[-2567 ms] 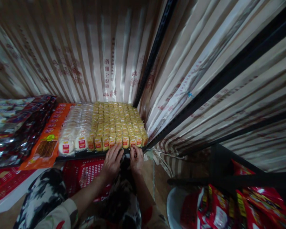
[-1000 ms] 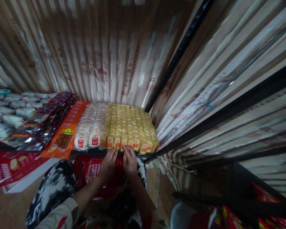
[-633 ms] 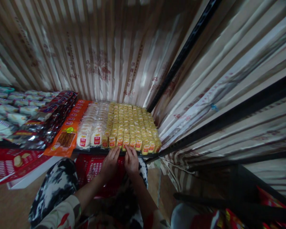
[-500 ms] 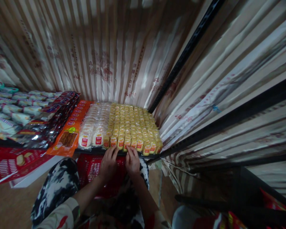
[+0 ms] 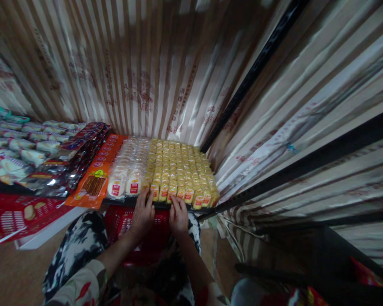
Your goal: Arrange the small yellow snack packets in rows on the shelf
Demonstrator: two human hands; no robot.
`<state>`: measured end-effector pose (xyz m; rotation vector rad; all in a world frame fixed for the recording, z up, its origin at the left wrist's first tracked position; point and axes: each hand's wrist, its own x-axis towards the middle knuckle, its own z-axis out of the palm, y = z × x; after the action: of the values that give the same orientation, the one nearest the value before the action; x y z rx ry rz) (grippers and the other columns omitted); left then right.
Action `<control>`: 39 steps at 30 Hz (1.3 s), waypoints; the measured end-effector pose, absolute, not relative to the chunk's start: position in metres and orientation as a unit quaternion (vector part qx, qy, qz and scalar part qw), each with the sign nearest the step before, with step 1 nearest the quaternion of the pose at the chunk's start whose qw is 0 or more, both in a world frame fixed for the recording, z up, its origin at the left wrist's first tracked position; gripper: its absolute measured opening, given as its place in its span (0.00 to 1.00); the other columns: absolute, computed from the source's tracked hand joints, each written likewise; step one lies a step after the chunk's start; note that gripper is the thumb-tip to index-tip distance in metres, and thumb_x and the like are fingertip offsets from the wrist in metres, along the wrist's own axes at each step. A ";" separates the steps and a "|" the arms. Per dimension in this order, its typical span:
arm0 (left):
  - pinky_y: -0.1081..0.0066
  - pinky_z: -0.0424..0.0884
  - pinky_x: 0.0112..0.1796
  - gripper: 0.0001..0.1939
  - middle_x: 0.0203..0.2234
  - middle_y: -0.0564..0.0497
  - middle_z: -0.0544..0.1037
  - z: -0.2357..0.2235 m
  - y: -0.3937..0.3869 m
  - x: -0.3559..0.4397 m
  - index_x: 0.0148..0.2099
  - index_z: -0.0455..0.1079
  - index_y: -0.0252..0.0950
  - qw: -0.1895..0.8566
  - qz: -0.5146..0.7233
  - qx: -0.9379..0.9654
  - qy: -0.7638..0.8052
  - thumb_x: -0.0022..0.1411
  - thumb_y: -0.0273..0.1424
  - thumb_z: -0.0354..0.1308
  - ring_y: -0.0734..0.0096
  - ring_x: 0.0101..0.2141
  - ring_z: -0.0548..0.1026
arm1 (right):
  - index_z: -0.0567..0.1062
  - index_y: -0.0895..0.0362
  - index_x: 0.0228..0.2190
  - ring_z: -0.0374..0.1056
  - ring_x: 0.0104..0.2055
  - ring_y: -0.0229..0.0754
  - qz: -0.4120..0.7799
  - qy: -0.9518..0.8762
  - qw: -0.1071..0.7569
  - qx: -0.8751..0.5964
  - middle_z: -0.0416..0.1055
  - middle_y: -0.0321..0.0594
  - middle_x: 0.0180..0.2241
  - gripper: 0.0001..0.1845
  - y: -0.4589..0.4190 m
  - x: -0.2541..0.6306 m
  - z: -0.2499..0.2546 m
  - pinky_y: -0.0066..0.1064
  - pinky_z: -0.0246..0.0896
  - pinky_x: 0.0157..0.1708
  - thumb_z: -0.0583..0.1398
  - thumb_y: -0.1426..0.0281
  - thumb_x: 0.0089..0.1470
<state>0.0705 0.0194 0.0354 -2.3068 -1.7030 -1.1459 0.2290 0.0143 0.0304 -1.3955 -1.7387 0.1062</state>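
Rows of small yellow-wrapped snack packets with red and white labels fill the right end of a dark shelf. My left hand rests its outstretched fingertips against the front of this block, at its left end. A short way to the right, my right hand touches the front row with its fingers stretched forward. Neither hand is wrapped round a packet. White round snack packets in clear wrap stand in two rows just left of the yellow ones.
Left of these lie an orange bag of sticks, dark shiny packs and white packs. A red basket sits between my knees, another red basket at left. A striped curtain and black metal posts border the shelf.
My left hand has slid slightly left along the front row, its fingers a little more spread. My right hand stays at about the same packets. The view has shifted slightly.
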 end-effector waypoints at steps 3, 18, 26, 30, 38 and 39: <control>0.51 0.61 0.53 0.24 0.57 0.35 0.56 0.040 0.019 0.069 0.58 0.58 0.30 0.040 -0.368 -0.731 -0.574 0.59 0.23 0.47 0.51 0.58 0.55 | 0.65 0.56 0.54 0.63 0.47 0.42 0.038 -0.698 0.441 -0.563 0.65 0.47 0.43 0.23 0.014 0.229 0.030 0.37 0.63 0.48 0.47 0.76 0.57; 0.51 0.63 0.52 0.26 0.56 0.35 0.59 0.030 0.029 0.074 0.62 0.51 0.31 0.031 -0.391 -0.760 -0.517 0.61 0.25 0.44 0.52 0.57 0.57 | 0.64 0.55 0.54 0.63 0.46 0.42 0.049 -0.700 0.446 -0.556 0.64 0.47 0.42 0.25 0.018 0.230 0.028 0.37 0.64 0.47 0.47 0.77 0.56; 0.51 0.63 0.52 0.26 0.55 0.35 0.58 0.034 0.022 0.068 0.61 0.54 0.32 0.048 -0.369 -0.755 -0.539 0.59 0.23 0.47 0.51 0.57 0.57 | 0.64 0.55 0.54 0.63 0.46 0.42 0.047 -0.707 0.436 -0.555 0.65 0.47 0.42 0.25 0.013 0.232 0.029 0.36 0.64 0.46 0.47 0.77 0.56; 0.51 0.63 0.52 0.25 0.55 0.37 0.61 0.032 0.017 0.068 0.59 0.57 0.34 0.044 -0.364 -0.774 -0.516 0.59 0.23 0.46 0.52 0.57 0.58 | 0.62 0.55 0.55 0.62 0.48 0.43 0.018 -0.691 0.441 -0.573 0.64 0.48 0.44 0.25 0.007 0.232 0.038 0.38 0.64 0.46 0.46 0.76 0.57; 0.57 0.65 0.52 0.25 0.53 0.41 0.66 0.033 0.007 0.080 0.57 0.62 0.35 0.035 -0.328 -0.834 -0.441 0.57 0.20 0.45 0.58 0.56 0.60 | 0.58 0.56 0.57 0.52 0.57 0.50 -0.092 -0.586 0.455 -0.664 0.58 0.52 0.54 0.25 -0.010 0.256 0.043 0.52 0.53 0.52 0.47 0.74 0.58; 0.57 0.65 0.52 0.25 0.53 0.41 0.65 0.034 0.008 0.084 0.57 0.62 0.35 0.032 -0.324 -0.839 -0.435 0.57 0.20 0.45 0.58 0.56 0.60 | 0.58 0.56 0.57 0.52 0.57 0.50 -0.092 -0.593 0.448 -0.663 0.58 0.52 0.54 0.25 -0.010 0.260 0.041 0.52 0.53 0.52 0.47 0.74 0.57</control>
<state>0.0839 0.0076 0.0337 -2.5845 -1.3404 -0.9981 0.2597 -0.0098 0.0407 -1.6415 -1.4671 -0.2287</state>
